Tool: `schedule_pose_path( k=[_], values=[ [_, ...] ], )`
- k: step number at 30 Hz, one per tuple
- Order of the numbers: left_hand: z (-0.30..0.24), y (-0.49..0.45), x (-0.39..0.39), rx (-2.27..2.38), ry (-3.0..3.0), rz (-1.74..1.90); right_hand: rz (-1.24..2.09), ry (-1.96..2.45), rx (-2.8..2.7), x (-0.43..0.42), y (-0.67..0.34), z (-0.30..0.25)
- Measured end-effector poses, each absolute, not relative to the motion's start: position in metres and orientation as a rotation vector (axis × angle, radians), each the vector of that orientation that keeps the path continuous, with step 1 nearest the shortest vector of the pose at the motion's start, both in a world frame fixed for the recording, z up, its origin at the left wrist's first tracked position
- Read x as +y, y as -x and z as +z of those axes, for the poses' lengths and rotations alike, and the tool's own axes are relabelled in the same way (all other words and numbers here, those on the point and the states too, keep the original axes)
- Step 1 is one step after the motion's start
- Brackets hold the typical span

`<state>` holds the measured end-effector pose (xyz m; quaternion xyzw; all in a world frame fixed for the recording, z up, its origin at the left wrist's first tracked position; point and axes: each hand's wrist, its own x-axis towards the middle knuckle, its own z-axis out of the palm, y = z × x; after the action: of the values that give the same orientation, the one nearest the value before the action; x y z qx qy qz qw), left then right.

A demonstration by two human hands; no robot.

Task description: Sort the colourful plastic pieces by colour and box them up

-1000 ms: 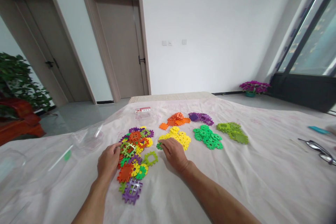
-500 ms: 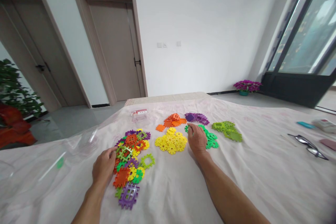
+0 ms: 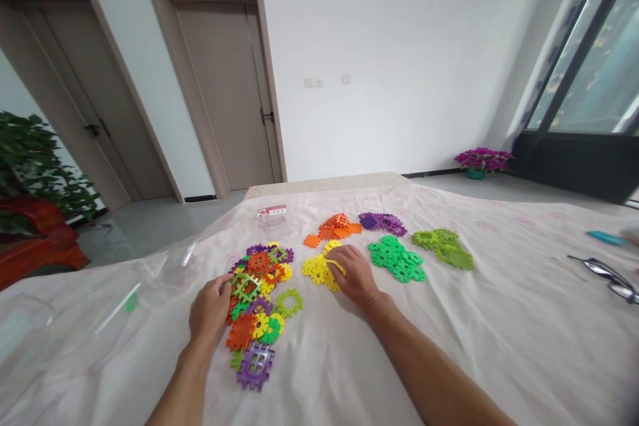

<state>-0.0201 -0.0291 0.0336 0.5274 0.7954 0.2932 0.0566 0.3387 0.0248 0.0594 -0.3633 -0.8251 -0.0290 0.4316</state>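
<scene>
My left hand (image 3: 212, 309) rests at the left edge of a mixed pile of coloured plastic snap pieces (image 3: 257, 296). Its fingers are curled against the pieces, and what they grip is hidden. My right hand (image 3: 352, 273) lies over the yellow pile (image 3: 315, 269), fingers loosely bent and apart, with nothing seen in them. Sorted piles lie beyond: orange (image 3: 334, 227), purple (image 3: 382, 221), dark green (image 3: 397, 258) and light green (image 3: 444, 247). A large purple square piece (image 3: 255, 366) sits nearest me.
A pale cloth (image 3: 499, 319) covers the table. Clear plastic bags (image 3: 164, 266) lie at the left, glasses (image 3: 606, 278) and a teal object (image 3: 605, 237) at the right, a small red-and-white box (image 3: 271, 211) at the far edge. Doors, a plant and a flower pot stand beyond.
My right hand went from the mixed pile to the dark green pile with a green piece, then came back left over the yellow pile without it. My left hand stayed put.
</scene>
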Motion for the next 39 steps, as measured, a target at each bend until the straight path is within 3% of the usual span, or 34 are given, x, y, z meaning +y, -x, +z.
schedule_pose_path(
  k=[5, 12, 19, 30, 39],
  values=[
    [0.033, 0.02, -0.029, 2.401, -1.602, 0.904, 0.13, 0.656, -2.374, 0.002, -0.298, 0.057],
    [0.035, 0.018, -0.03, 2.409, -1.612, 0.918, 0.132, 0.566, -2.554, -0.004, -0.283, 0.052],
    [0.036, 0.018, -0.029, 2.417, -1.59, 0.895, 0.003, 0.822, -2.471, 0.003, -0.293, 0.048],
    [0.024, 0.03, -0.023, 2.404, -1.615, 0.867, 0.334, 1.268, -1.201, 0.075, -0.402, 0.043],
    [0.022, 0.033, -0.024, 2.387, -1.584, 0.91, 0.176, 1.511, -0.737, 0.083, -0.497, 0.035]
  ],
)
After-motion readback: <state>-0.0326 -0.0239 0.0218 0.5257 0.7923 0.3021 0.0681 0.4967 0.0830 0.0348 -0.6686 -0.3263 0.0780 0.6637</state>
